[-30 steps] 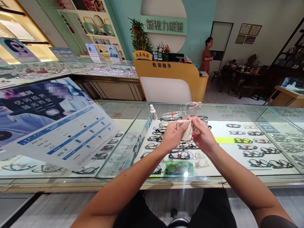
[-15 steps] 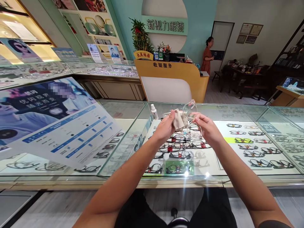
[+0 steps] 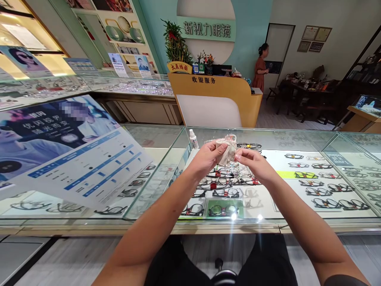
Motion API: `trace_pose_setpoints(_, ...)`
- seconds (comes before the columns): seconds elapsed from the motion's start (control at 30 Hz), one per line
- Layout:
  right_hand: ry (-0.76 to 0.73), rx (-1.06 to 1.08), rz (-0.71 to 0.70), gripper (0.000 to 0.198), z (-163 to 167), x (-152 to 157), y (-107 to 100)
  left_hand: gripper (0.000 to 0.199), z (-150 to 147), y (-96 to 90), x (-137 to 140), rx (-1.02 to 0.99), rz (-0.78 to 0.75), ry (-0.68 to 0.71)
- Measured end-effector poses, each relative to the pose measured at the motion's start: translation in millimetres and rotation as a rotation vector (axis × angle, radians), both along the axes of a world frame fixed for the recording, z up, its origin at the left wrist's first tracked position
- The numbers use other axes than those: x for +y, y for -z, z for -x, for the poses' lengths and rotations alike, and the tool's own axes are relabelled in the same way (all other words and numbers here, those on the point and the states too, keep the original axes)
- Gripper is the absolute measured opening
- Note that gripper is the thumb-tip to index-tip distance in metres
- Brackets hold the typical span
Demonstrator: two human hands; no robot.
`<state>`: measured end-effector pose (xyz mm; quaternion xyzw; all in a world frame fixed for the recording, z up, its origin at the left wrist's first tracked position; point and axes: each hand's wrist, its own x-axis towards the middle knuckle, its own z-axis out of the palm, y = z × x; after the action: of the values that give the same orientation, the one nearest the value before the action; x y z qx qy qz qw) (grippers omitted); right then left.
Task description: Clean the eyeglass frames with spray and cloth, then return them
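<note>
My left hand (image 3: 208, 157) is closed around a beige cleaning cloth (image 3: 223, 153), its thumb pressed over the near side. Part of a pair of clear-framed eyeglasses (image 3: 231, 138) shows just above and behind the cloth; the rest is covered or hard to make out. At the cloth's right edge, my right hand (image 3: 253, 161) pinches the eyeglasses with thumb and fingers, though the exact grip point is small. Both hands are held above a glass display case (image 3: 262, 225). A small white spray bottle (image 3: 193, 139) stands upright on the glass left of my hands.
Rows of eyeglass frames (image 3: 318, 192) lie inside the case. A large printed leaflet (image 3: 89, 159) stands tilted on the left. Beyond the case is a yellow and white cashier counter (image 3: 214, 89). A person (image 3: 260, 69) in a reddish-brown dress stands behind it.
The eyeglasses have turned and come leftward against the cloth, where less of them shows. My right hand has moved left, closer to my left hand.
</note>
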<state>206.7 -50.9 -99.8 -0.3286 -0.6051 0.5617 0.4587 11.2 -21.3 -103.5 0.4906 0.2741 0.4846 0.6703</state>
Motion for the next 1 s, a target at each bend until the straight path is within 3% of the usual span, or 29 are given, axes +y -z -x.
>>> trace_pose_setpoints(0.17,0.020,0.034,0.017,0.050,0.3,1.0,2.5,0.066,-2.9,-4.0,-4.4,0.044,-0.024,-0.040)
trace_pose_setpoints(0.47,-0.095,0.058,0.024,0.052,14.2,-7.0,5.8,0.065,-15.3,1.7,-14.5,0.080,-0.207,-0.325)
trace_pose_setpoints(0.77,-0.038,0.114,0.072,0.045,1.2,-1.0,-0.5,0.063,-0.9,-9.8,-11.6,0.076,-0.245,-0.052)
trace_pose_setpoints(0.87,-0.058,0.194,0.138,0.044,9.6,-5.0,2.8,0.071,-4.7,-7.7,-14.6,0.060,-0.216,-0.098)
trace_pose_setpoints(1.0,-0.061,0.229,0.132,0.045,22.1,-10.5,11.2,0.061,-11.8,-3.4,-18.2,0.069,-0.221,-0.231)
